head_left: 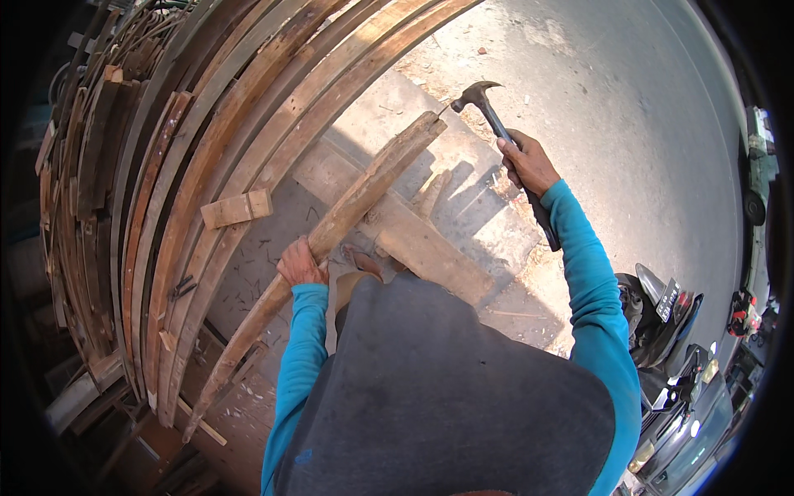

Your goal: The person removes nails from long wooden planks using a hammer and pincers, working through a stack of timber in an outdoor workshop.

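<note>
A claw hammer [539, 217] with a dark handle is gripped in my right hand [529, 162], fingers wrapped round the shaft. Its metal head is beside the far end of a long, worn wooden beam [372, 175], where a thin nail seems to stick out. Whether the hammer touches that nail, I cannot tell. My left hand [301, 263] is closed on the beam around its middle. Beneath the beam, a thick wooden bench plank [430, 255] lies crosswise and appears to support it.
Long stacked timbers [217, 165] fill the left side, with a short wood block [236, 210] on top. Loose nails and wood scraps litter the ground by the bench. A parked motorcycle [662, 322] stands at the right, near a car [699, 442]. Grey pavement [645, 124] stretches beyond.
</note>
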{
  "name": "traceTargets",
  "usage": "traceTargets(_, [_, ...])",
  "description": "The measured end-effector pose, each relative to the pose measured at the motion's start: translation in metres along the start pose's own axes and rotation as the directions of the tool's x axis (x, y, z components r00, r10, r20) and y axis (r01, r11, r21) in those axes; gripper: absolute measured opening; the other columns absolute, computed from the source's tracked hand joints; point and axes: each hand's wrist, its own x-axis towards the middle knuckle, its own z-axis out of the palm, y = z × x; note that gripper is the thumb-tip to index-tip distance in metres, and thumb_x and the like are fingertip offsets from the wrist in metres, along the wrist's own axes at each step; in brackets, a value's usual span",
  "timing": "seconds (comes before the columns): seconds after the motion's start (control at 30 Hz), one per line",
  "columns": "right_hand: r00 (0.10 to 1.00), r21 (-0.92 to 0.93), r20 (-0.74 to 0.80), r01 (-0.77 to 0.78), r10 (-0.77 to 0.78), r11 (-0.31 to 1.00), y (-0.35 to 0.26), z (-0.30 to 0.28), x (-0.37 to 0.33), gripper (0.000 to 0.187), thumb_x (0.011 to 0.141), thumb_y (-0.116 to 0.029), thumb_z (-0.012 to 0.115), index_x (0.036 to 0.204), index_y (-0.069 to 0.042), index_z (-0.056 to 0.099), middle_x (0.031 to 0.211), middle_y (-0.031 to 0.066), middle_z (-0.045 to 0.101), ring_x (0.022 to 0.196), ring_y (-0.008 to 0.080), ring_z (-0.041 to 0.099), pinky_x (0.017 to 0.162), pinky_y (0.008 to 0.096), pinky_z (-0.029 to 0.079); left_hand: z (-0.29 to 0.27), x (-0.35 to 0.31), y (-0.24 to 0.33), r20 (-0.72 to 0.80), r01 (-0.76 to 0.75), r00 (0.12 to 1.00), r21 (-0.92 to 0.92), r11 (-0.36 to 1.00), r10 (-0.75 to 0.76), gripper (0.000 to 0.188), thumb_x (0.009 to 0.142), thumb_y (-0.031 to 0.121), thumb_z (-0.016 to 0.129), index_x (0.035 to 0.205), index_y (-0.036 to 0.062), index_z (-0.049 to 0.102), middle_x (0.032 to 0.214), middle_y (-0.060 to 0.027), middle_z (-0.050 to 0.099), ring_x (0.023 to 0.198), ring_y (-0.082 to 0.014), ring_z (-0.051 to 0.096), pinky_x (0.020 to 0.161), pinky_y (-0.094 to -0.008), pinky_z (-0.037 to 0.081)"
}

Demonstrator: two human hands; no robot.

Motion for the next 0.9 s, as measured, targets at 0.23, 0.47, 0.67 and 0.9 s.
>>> traceTargets(0.23, [0.973,0.116,-0.221,0.088,-0.061,0.989,-0.009,-0.016,0.013,0.033,0.102,-0.034,0.055,0.117,-0.004,0.058,0.066,-0.0028,0.045,0.048,0.0062,0.042,0.042,0.0239,0.034,0.002,-0.005,0.003,-0.016,0.012,1.0,0.02,1.0,-0.012,0.075,0.059,0.015,0.09,0.126,0.0106,0.057,0.116,-0.0111,0.059,0.114,-0.0339,0.054,0.096,-0.0472,0.036])
traceTargets(0.47, [0.999,0.068,0.03,-0.039,0.037,0.997,-0.017,-0.01,-0.001,0.039,0.102,-0.033,0.054,0.126,-0.002,0.057,0.067,-0.0031,0.044,0.049,0.0075,0.041,0.043,0.0252,0.034,0.002,-0.01,0.005,0.002,0.053,0.999,0.055,0.997,-0.054,0.077,0.059,0.016,0.09,0.128,0.0095,0.056,0.117,-0.0112,0.059,0.114,-0.0343,0.054,0.097,-0.0471,0.036])
traceTargets(0.67, [0.966,0.266,-0.258,0.056,0.015,0.962,-0.001,-0.019,0.021,0.039,0.102,-0.037,0.055,0.126,-0.007,0.057,0.068,-0.0035,0.046,0.049,0.0049,0.044,0.042,0.0211,0.036,0.008,-0.006,0.003,-0.052,0.031,0.998,0.041,0.999,-0.029,0.073,0.061,0.011,0.086,0.128,0.0085,0.056,0.119,-0.0116,0.059,0.116,-0.0341,0.052,0.098,-0.0471,0.035])
traceTargets(0.9, [0.997,0.178,-0.025,-0.063,0.069,0.982,0.018,0.018,0.003,0.041,0.102,-0.032,0.055,0.131,-0.003,0.055,0.066,-0.0015,0.046,0.048,0.0088,0.045,0.042,0.0266,0.036,0.009,-0.006,0.005,-0.053,0.048,0.998,0.024,0.999,-0.047,0.068,0.062,0.003,0.077,0.126,0.0089,0.057,0.119,-0.0108,0.059,0.115,-0.0333,0.053,0.098,-0.0463,0.034])
